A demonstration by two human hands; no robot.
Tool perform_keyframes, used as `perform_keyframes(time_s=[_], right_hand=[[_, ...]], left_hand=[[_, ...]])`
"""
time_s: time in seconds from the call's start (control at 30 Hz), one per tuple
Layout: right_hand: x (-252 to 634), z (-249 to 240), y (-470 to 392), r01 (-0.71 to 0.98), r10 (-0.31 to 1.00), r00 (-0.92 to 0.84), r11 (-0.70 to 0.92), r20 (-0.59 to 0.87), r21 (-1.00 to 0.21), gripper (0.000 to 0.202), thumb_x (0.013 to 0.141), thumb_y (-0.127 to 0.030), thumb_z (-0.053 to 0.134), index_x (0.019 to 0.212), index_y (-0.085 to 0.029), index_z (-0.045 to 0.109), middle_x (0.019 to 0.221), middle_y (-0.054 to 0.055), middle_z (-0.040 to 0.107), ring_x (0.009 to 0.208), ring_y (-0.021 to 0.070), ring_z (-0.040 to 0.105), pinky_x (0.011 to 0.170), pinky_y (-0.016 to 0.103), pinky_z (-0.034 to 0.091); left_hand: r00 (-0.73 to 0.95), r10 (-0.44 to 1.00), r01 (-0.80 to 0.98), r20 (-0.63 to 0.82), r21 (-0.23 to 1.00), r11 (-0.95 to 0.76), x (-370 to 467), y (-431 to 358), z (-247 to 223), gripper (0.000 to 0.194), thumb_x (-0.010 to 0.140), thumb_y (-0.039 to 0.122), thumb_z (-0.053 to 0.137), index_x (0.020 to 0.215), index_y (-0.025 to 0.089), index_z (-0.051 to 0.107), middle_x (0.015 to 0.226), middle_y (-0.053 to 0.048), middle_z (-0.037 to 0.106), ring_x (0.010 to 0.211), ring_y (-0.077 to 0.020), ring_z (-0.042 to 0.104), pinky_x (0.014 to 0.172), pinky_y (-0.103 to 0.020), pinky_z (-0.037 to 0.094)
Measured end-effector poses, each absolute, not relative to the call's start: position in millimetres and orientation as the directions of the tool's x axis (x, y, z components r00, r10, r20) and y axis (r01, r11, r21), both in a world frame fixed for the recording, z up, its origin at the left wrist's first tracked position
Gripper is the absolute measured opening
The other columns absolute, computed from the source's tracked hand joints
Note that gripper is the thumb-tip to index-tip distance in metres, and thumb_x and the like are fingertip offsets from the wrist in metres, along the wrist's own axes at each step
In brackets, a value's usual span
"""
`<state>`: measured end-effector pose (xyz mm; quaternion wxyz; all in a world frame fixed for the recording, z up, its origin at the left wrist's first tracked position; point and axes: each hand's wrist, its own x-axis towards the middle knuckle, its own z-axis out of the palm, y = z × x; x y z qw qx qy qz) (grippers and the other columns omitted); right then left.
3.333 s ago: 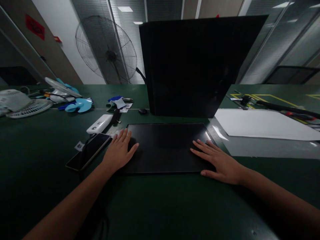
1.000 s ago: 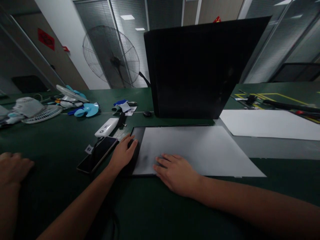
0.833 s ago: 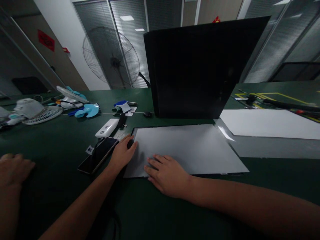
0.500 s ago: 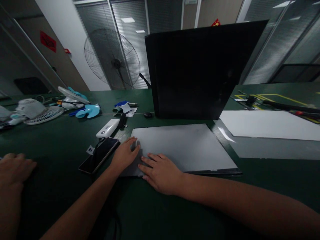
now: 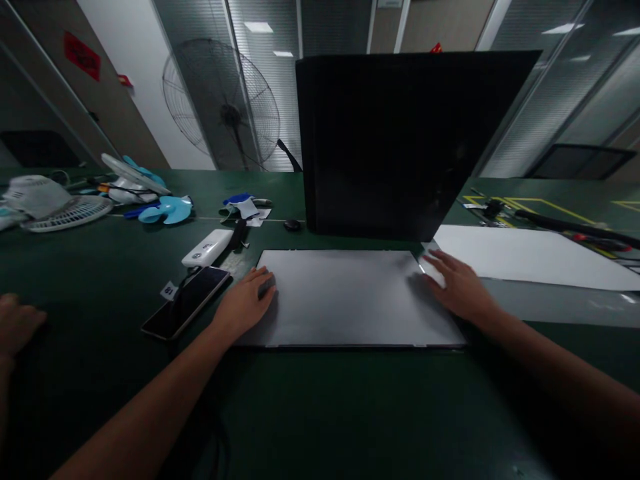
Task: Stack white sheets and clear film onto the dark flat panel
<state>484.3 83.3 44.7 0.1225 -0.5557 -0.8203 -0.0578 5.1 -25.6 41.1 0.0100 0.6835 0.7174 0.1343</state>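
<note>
A flat grey-white sheet (image 5: 345,300) lies on the green table before me, with a thin dark edge showing along its front. My left hand (image 5: 243,305) rests at the sheet's left edge, fingers bent and thumb apart from them. Over on the other side, my right hand (image 5: 459,285) is at or just above the right edge, its fingers spread and slightly blurred. Neither hand visibly holds anything. Just behind the sheet stands a large black panel (image 5: 400,147), upright.
Left of the sheet are a phone (image 5: 187,303) and a white device (image 5: 207,248). Fan parts (image 5: 167,210) lie farther left. Another person's hand (image 5: 20,323) is at the left border. White sheets (image 5: 530,257) lie to the right; a small black object (image 5: 292,225) sits behind.
My right hand has moved from the sheet's left front part to its right edge. The sheet now lies squarer to me. My left hand has stayed at the left edge.
</note>
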Motion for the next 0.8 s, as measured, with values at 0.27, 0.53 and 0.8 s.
perform_keyframes(time_s=[0.27, 0.53, 0.8], right_hand=[[597.0, 27.3, 121.7, 0.998, 0.995, 0.002, 0.005, 0.099, -0.07, 0.079, 0.097, -0.071, 0.038, 0.153, -0.016, 0.047, 0.15, 0.018, 0.051, 0.127, 0.0353, 0.056, 0.102, 0.048, 0.047], [584.5, 46.8, 113.0, 0.999, 0.994, 0.03, -0.034, 0.1, 0.036, 0.055, 0.106, -0.046, 0.027, 0.139, -0.018, 0.061, 0.114, 0.022, 0.069, 0.092, 0.0297, 0.065, 0.079, 0.041, 0.043], [596.3, 49.0, 109.9, 0.98, 0.952, 0.196, -0.196, 0.234, -0.026, 0.049, 0.1, -0.057, 0.041, 0.125, -0.028, 0.072, 0.106, 0.014, 0.073, 0.084, 0.0277, 0.062, 0.071, 0.037, 0.037]], left_hand=[[-0.068, 0.991, 0.985, 0.119, 0.164, 0.047, 10.2, -23.3, 42.9, 0.048, 0.102, 0.039, 0.044, 0.142, 0.016, 0.06, 0.16, -0.01, 0.046, 0.147, -0.0296, 0.044, 0.121, -0.047, 0.036], [-0.055, 0.986, 0.987, 0.155, 0.157, 0.03, 9.1, -22.3, 37.8, 0.058, 0.101, 0.045, 0.042, 0.148, 0.014, 0.053, 0.159, -0.012, 0.046, 0.148, -0.0295, 0.042, 0.122, -0.047, 0.034], [-0.103, 0.985, 0.969, 0.137, 0.239, 0.068, 7.2, -20.3, 33.8, 0.067, 0.099, 0.05, 0.043, 0.152, 0.01, 0.046, 0.162, -0.017, 0.04, 0.152, -0.0302, 0.034, 0.124, -0.046, 0.029]])
